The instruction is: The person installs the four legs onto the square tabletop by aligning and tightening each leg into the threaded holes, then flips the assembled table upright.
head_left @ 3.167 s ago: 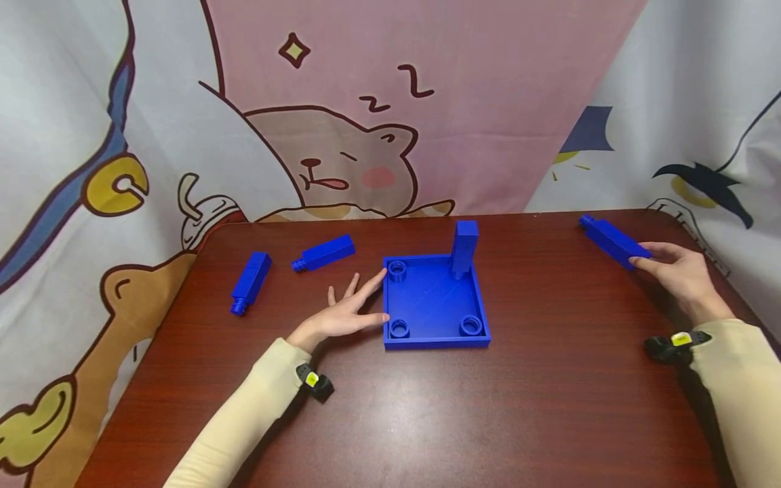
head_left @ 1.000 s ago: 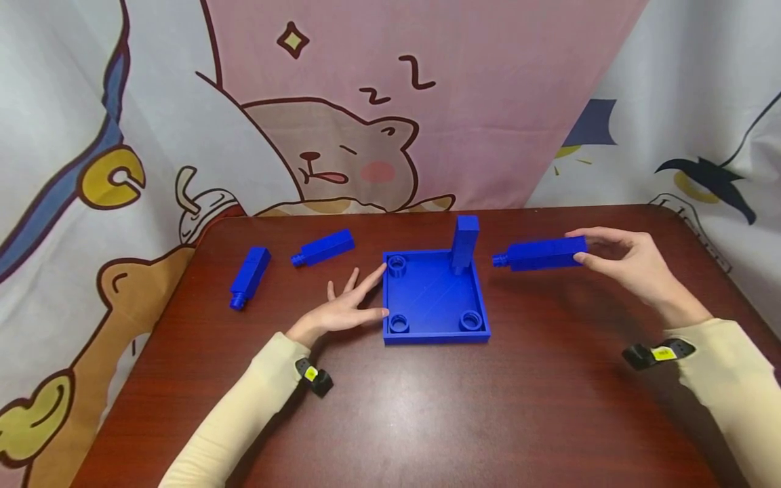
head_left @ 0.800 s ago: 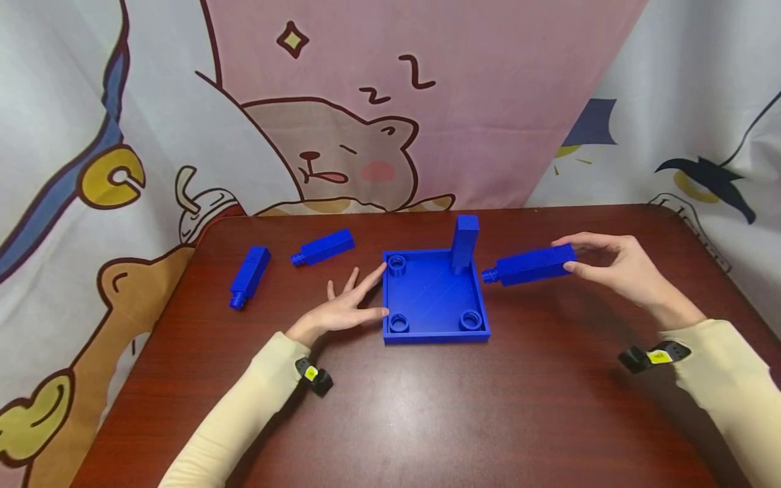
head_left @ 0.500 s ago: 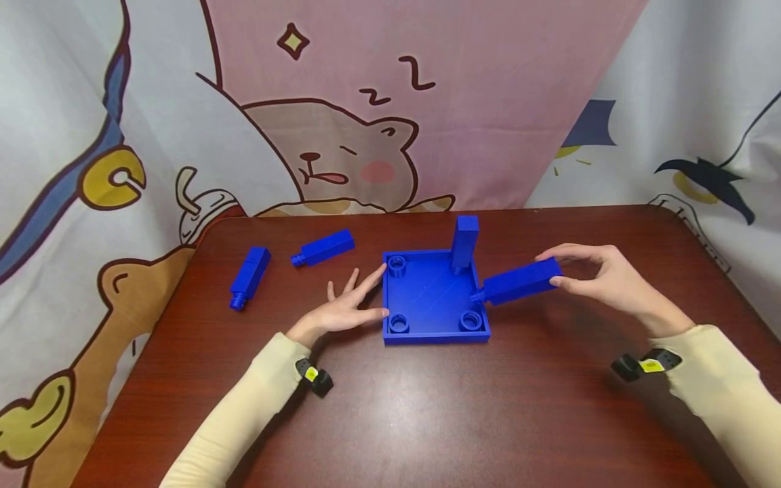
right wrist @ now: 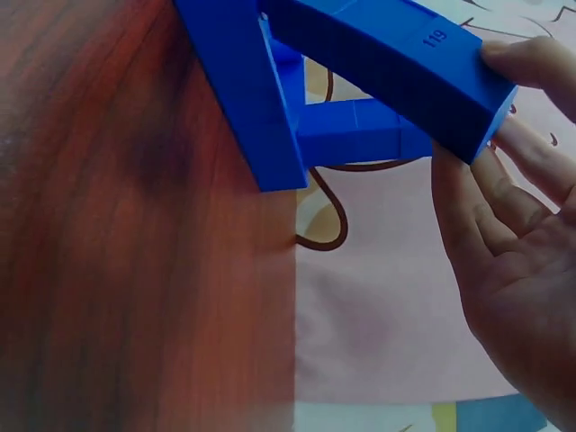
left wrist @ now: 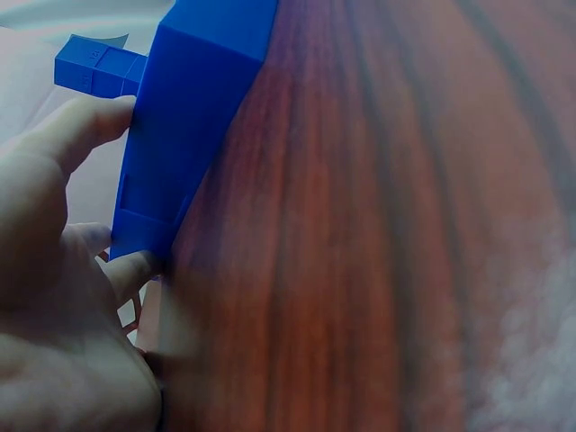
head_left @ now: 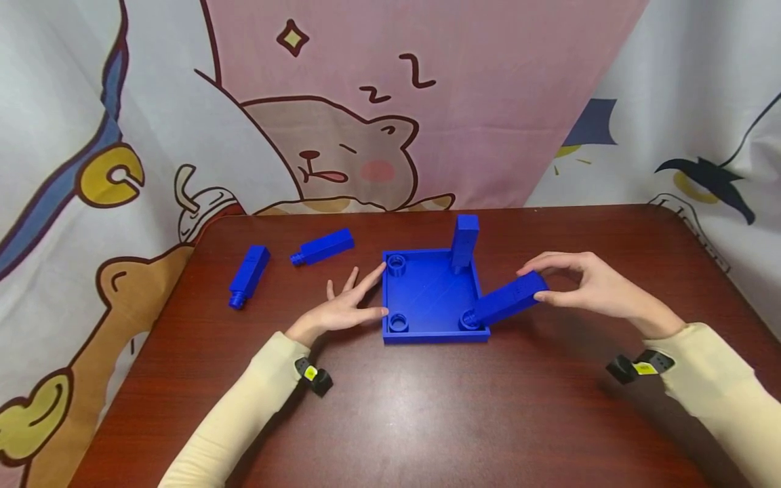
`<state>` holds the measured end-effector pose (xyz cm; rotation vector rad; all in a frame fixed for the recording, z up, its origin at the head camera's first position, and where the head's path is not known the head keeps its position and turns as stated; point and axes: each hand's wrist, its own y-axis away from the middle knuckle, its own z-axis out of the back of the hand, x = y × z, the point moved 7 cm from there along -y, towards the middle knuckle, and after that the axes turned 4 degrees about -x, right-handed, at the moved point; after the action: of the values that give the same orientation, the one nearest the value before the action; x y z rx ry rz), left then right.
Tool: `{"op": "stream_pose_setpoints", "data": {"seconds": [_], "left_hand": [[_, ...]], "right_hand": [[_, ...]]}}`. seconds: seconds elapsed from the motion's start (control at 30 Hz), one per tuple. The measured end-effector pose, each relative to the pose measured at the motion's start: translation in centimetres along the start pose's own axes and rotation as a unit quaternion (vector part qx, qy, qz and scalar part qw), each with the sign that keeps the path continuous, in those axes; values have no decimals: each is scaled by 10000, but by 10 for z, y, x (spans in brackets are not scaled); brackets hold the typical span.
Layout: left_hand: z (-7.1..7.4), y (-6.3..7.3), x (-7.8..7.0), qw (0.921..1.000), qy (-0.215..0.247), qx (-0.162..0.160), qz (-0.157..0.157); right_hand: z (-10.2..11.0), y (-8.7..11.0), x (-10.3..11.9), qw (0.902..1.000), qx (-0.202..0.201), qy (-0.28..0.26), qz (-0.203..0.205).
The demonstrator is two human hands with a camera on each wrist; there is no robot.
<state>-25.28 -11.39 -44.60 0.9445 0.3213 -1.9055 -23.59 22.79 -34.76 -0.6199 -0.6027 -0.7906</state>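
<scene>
A square blue tray-like base (head_left: 432, 291) with a raised rim and round threaded sockets in its corners lies on the table. One blue square leg (head_left: 466, 238) stands upright in its far right corner. My right hand (head_left: 588, 288) pinches the outer end of another blue leg (head_left: 510, 298), marked 119 in the right wrist view. That leg tilts to the right, its threaded tip at the near right socket (head_left: 468, 319); how deep the tip sits is hidden. My left hand (head_left: 337, 310) has its fingers spread, with fingertips touching the base's left side.
Two more blue legs lie on the brown table (head_left: 390, 413) at the left: one leg (head_left: 323, 247) behind my left hand, another leg (head_left: 249, 276) farther left. A cartoon-printed curtain (head_left: 488, 102) hangs behind the table's far edge.
My right hand has carried the leg from the table's right side leftward to the base, bringing its threaded tip to the near right socket. My left hand has stayed at the base.
</scene>
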Motion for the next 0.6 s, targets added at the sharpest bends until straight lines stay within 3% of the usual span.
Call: {"op": "stream_pose_setpoints", "data": {"seconds": [0.27, 0.6], "left_hand": [[0, -1, 1, 10000, -35, -37, 3], [0, -1, 0, 9999, -86, -53, -18]], "right_hand": [[-1, -17, 15, 9999, 4, -103, 111], [-18, -34, 35, 9930, 245, -1018, 553]]}}
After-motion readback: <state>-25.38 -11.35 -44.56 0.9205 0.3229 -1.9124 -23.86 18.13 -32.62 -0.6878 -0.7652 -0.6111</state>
